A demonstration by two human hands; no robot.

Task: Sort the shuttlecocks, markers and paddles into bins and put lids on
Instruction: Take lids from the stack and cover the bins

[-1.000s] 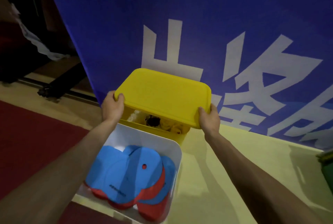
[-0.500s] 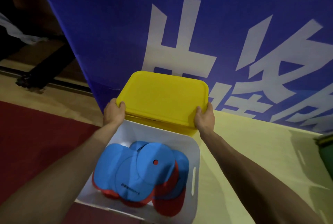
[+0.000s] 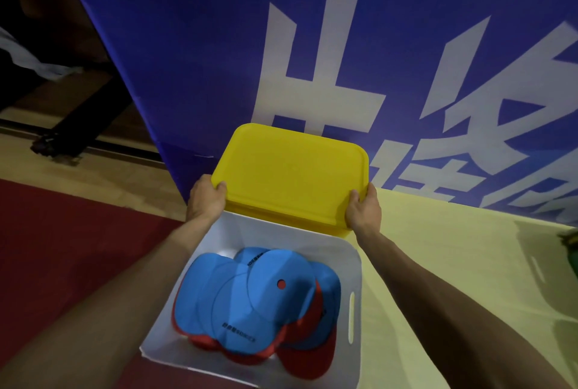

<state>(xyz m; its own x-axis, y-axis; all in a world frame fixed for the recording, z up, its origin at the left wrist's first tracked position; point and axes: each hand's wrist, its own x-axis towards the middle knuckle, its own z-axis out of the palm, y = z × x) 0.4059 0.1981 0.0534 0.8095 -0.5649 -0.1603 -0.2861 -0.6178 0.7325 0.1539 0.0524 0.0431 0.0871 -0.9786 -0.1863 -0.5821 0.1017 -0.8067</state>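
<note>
lid step | both hands, left (image 3: 207, 199) and right (image 3: 364, 210), grip yellow lid (image 3: 289, 174) seated on yellow bin (image 3: 339, 232) | white bin (image 3: 353, 263) just in front: paddles (image 3: 250, 301) in, lid not on

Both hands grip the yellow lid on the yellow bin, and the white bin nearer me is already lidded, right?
Not quite: the head view shows the white bin open, paddles exposed. The left hand and right hand do grip the yellow lid on the yellow bin.

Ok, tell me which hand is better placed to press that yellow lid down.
Neither clearly: the left hand grips the near-left corner of the yellow lid, the right hand the near-right, symmetrically. Probably press with both onto the yellow bin.
</note>
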